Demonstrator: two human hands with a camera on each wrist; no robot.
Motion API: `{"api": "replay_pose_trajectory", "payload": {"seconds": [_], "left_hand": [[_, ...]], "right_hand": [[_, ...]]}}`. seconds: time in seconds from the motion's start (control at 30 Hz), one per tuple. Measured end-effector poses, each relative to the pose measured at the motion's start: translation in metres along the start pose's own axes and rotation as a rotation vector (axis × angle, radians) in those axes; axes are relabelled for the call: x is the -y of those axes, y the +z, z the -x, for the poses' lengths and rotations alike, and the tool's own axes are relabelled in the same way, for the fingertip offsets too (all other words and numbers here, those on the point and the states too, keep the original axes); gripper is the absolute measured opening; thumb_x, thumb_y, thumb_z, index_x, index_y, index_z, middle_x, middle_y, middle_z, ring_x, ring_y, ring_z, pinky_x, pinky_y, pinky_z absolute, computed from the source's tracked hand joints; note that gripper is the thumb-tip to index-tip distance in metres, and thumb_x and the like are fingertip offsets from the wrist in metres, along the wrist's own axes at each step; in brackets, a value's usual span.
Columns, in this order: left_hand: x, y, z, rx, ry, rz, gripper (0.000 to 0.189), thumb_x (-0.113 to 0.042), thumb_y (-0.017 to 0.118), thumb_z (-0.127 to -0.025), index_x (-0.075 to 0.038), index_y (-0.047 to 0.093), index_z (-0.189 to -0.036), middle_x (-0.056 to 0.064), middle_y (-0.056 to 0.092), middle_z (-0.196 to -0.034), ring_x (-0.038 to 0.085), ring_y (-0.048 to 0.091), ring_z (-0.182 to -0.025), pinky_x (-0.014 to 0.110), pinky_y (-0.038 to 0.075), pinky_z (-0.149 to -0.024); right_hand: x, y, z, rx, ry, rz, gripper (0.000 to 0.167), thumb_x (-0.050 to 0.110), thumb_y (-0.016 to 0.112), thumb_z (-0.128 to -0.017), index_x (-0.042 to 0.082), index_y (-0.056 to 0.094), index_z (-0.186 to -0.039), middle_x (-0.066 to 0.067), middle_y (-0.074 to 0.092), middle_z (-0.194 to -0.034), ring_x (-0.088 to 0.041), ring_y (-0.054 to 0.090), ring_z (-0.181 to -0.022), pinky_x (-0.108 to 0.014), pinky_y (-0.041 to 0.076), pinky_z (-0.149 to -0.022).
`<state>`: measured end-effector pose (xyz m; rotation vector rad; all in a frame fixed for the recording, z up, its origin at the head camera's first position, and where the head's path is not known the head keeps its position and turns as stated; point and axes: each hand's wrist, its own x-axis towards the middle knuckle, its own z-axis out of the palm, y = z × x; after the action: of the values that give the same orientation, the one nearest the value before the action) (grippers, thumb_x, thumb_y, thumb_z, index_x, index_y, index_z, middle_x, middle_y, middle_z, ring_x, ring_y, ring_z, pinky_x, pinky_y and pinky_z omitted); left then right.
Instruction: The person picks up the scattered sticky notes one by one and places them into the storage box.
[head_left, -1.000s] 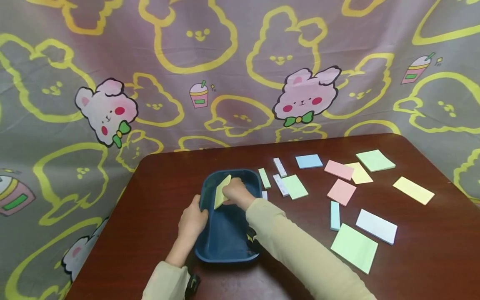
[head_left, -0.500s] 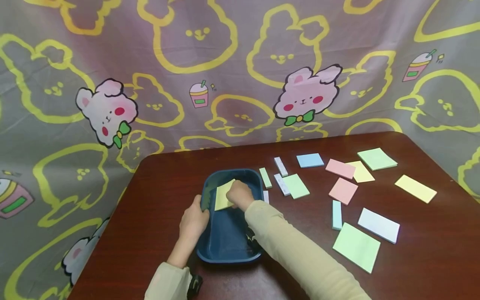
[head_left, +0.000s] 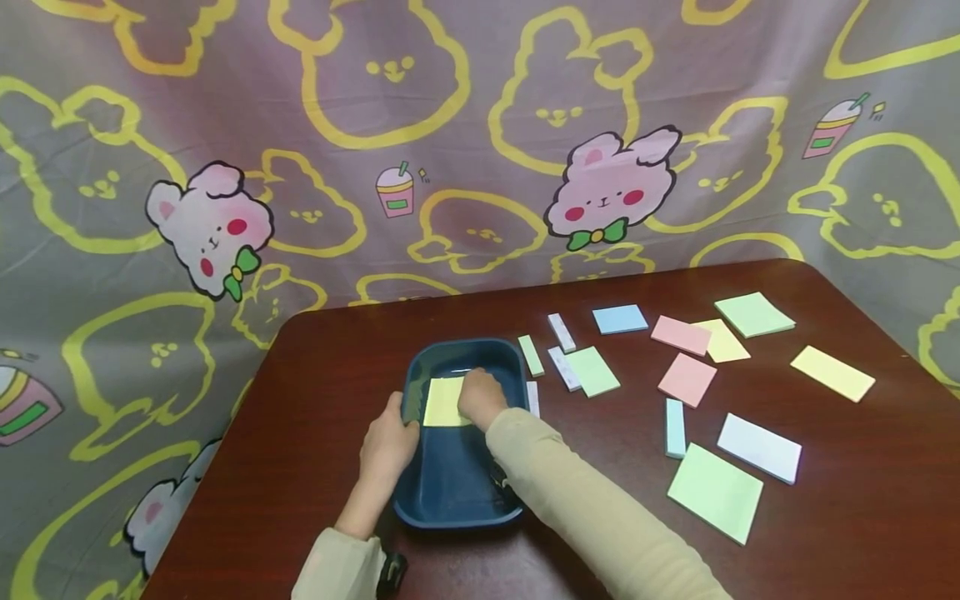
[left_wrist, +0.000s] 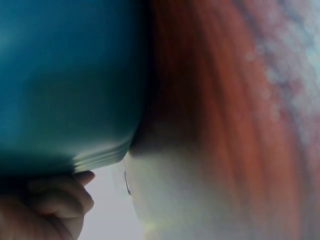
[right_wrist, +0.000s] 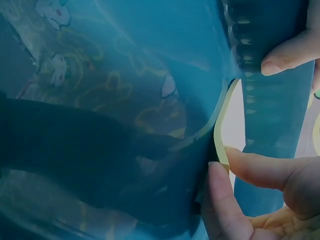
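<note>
Right hand point(head_left: 482, 397): fingers nearly together, pinching yellow notepad point(head_left: 441, 402) inside blue tray point(head_left: 453, 479) | left hand point(head_left: 387, 440): fingers gripping tray's left rim

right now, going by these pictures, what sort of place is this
Probably an indoor tabletop workspace, perhaps set up for filming; the wider room is out of view. A rabbit-print fabric backdrop hangs behind a reddish-brown table, where sticky-note pads lie spread beside a dark blue tray.

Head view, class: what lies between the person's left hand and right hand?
The head view shows the blue tray's side wall, held by the left hand, then the yellow pad inside, pinched by the right hand.
</note>
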<state>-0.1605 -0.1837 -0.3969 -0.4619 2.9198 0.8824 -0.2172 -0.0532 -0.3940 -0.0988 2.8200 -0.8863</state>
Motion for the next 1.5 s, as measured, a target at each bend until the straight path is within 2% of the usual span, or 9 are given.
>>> {"api": "replay_pose_trajectory", "payload": {"seconds": [0.17,0.33,0.67,1.1,1.27,1.43,1.5], "left_hand": [[0.003,-0.002,0.002,0.002,-0.009,0.006,0.045,-0.013,0.051,-0.090,-0.007,0.045,-0.134,0.026,0.066,-0.097,0.030,0.059,-0.071,0.039,0.040,-0.055],[0.006,-0.005,0.003,0.005,-0.011,0.011,0.042,-0.013,0.050,-0.089,-0.006,0.045,-0.131,0.027,0.065,-0.097,0.032,0.060,-0.071,0.039,0.039,-0.054],[-0.002,0.000,0.000,0.018,0.007,0.011,0.042,-0.014,0.051,-0.091,-0.007,0.045,-0.132,0.028,0.065,-0.098,0.033,0.061,-0.073,0.039,0.041,-0.055],[-0.002,0.001,0.001,0.009,0.003,0.003,0.042,-0.013,0.051,-0.091,-0.007,0.045,-0.132,0.027,0.066,-0.098,0.033,0.062,-0.073,0.040,0.041,-0.056],[-0.003,0.001,0.001,0.012,0.008,0.000,0.042,-0.013,0.051,-0.090,-0.007,0.045,-0.132,0.027,0.066,-0.099,0.033,0.062,-0.075,0.042,0.042,-0.057],[-0.003,0.000,0.002,0.007,0.004,-0.001,0.041,-0.013,0.051,-0.090,-0.008,0.046,-0.130,0.027,0.066,-0.100,0.034,0.063,-0.077,0.043,0.042,-0.058],[-0.003,-0.001,0.002,0.005,0.002,-0.004,0.041,-0.014,0.051,-0.089,-0.009,0.046,-0.130,0.027,0.066,-0.099,0.035,0.063,-0.077,0.044,0.042,-0.058]], "right_hand": [[0.003,0.003,0.000,0.029,0.034,-0.010,0.042,-0.001,0.061,-0.079,-0.015,0.052,-0.118,-0.027,0.065,-0.102,-0.036,0.065,-0.091,-0.043,0.054,-0.076],[0.007,0.006,0.000,0.037,0.061,-0.005,0.053,0.002,0.057,-0.083,-0.015,0.043,-0.131,-0.029,0.064,-0.109,-0.037,0.065,-0.099,-0.043,0.053,-0.082],[0.001,0.002,-0.001,0.012,0.078,0.034,0.042,0.004,0.056,-0.086,-0.015,0.049,-0.122,-0.029,0.062,-0.107,-0.037,0.064,-0.097,-0.045,0.053,-0.081],[0.008,-0.003,0.003,0.067,0.097,0.013,0.044,0.007,0.055,-0.087,-0.014,0.048,-0.124,-0.029,0.057,-0.115,-0.037,0.060,-0.101,-0.046,0.051,-0.085],[0.015,-0.008,0.008,0.088,0.110,-0.010,0.053,0.012,0.059,-0.086,-0.013,0.042,-0.130,-0.031,0.048,-0.126,-0.039,0.051,-0.113,-0.048,0.047,-0.091],[0.027,-0.019,0.015,0.144,0.091,-0.049,0.068,0.019,0.063,-0.087,-0.010,0.033,-0.140,-0.031,0.037,-0.140,-0.042,0.041,-0.127,-0.049,0.042,-0.100],[0.033,-0.024,0.019,0.159,0.075,-0.054,0.070,0.023,0.065,-0.087,-0.009,0.032,-0.141,-0.030,0.037,-0.141,-0.042,0.041,-0.127,-0.050,0.041,-0.101]]}}
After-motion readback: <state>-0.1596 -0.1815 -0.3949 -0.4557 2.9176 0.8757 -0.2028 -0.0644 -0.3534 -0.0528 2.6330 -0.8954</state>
